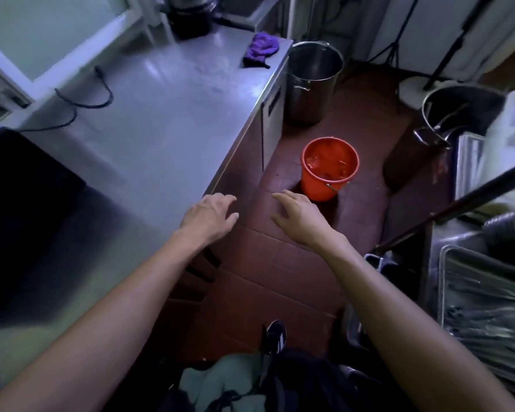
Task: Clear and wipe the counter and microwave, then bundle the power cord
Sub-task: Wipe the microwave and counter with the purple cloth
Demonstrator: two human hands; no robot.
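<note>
Steel counter (167, 120), purple cloth (260, 49); hands (210, 214) seemingly empty

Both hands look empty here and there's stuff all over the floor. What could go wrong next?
The red bucket stands on the floor just ahead of the right hand, so a step forward might kick it over. The power cord lies loose on the counter; wiping with the purple cloth could snag it.

No readable text, label, brand, number or sign anywhere in view.
</note>
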